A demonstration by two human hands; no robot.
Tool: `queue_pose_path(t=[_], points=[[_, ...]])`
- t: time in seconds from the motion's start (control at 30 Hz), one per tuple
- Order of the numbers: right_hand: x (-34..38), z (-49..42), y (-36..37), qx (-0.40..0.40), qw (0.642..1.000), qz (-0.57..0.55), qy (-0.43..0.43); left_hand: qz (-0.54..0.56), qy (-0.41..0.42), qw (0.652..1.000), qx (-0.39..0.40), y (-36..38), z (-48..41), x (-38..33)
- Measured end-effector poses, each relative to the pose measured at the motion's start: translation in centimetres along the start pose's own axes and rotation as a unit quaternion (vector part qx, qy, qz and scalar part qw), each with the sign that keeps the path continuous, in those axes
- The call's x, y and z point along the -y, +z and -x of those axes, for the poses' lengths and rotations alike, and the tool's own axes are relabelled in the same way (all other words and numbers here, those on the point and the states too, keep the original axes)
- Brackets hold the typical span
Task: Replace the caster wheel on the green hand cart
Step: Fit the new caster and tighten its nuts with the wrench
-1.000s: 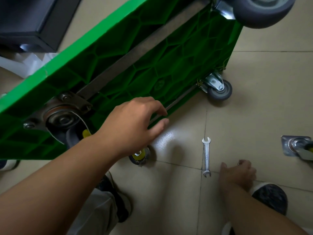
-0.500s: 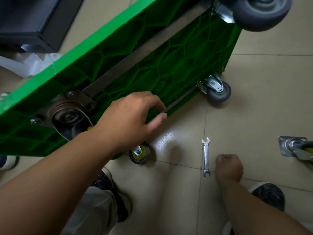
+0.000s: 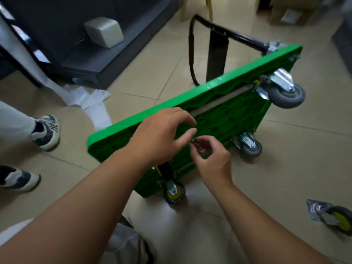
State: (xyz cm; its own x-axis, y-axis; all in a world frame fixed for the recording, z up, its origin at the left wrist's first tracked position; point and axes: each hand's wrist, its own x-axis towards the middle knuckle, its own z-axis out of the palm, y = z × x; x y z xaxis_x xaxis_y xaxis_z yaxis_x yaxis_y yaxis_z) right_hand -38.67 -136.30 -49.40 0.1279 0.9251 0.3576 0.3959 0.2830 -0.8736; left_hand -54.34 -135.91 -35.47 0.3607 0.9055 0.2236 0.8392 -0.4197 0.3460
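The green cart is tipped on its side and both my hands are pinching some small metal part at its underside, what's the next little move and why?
Probably carry the small metal part, apparently a fastener, down to the caster mount under your left hand. Both hands meet over the green cart; the right hand pinches the part, and a detached caster lies on the floor.
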Motion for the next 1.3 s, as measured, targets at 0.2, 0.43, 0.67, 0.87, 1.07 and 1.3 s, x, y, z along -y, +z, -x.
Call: queue_pose_path(t=[0.2, 0.43, 0.67, 0.87, 1.07, 1.3], points=[[1.6, 0.6, 1.3, 0.010, 1.000, 0.004, -0.014, 0.002, -0.048, 0.997, -0.066, -3.0, 2.1, 3.7], [-0.3, 0.7, 3.5, 0.036, 0.999, -0.011, -0.018, -0.028, -0.123, 0.992, 0.027, -2.9, 1.3, 6.4], [-0.9, 1.2, 7.1, 0.027, 0.998, -0.051, 0.001, -0.066, -0.162, 0.981, 0.083, -2.5, 0.0, 8.0], [-0.9, 0.7, 8.2, 0.001, 0.996, -0.084, -0.029, -0.071, -0.153, 0.982, 0.082, -2.5, -0.2, 8.5], [-1.6, -0.1, 8.1, 0.010, 0.991, -0.067, -0.116, -0.009, -0.158, 0.982, 0.103, -3.1, -0.4, 9.0], [-1.9, -1.9, 8.3, 0.022, 0.982, -0.036, -0.186, -0.042, -0.140, 0.985, 0.087, -2.5, -0.1, 9.4]])
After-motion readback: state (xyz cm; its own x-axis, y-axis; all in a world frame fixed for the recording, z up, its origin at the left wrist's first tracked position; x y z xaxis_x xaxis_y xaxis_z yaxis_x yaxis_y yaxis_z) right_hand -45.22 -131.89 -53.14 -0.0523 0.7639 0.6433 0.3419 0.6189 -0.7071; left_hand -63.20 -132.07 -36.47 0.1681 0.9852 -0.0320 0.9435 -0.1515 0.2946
